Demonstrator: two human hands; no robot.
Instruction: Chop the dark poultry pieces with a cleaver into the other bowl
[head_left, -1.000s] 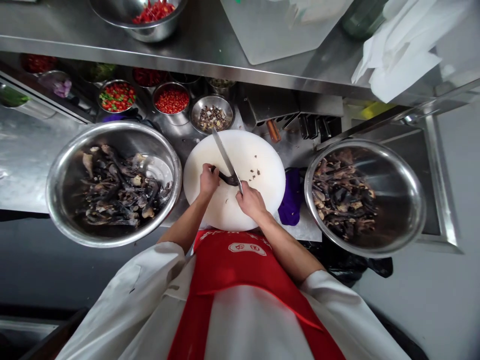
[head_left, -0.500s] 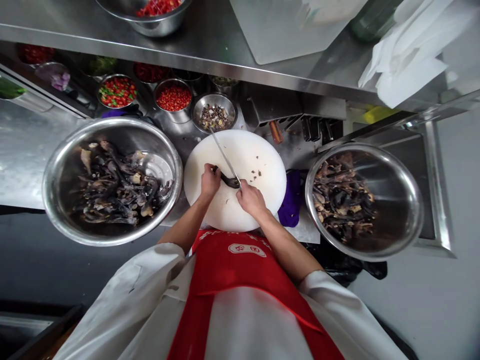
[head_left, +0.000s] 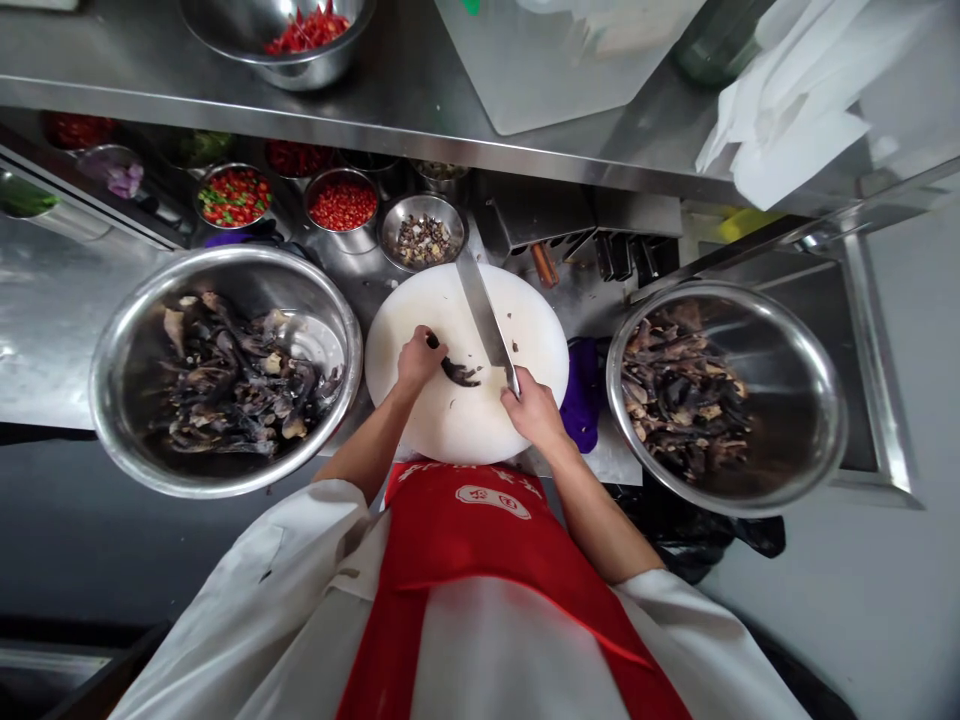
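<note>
On the round white cutting board [head_left: 427, 290], my left hand [head_left: 420, 358] is closed on one end of a dark piece of meat [head_left: 459, 374], whose other end lies on the board. My right hand [head_left: 532, 405] grips the handle of a knife [head_left: 484, 312]. The wide blade is tilted to show its flat side, its tip toward the board's far edge, to the right of the meat. Small dark scraps [head_left: 515, 347] lie to the right of the blade.
Large steel bowls of dark pieces stand left [head_left: 112, 370] and right [head_left: 821, 400] of the board. Behind it are a small bowl [head_left: 424, 232], chopped chillies [head_left: 343, 205] and a knife holder [head_left: 517, 215]. A steel shelf [head_left: 405, 120] overhangs these. A purple cloth [head_left: 581, 395] lies right of the board.
My right hand has moved right with the knife, away from the meat, and the blade has turned to show its flat side. My left hand still holds the meat.
</note>
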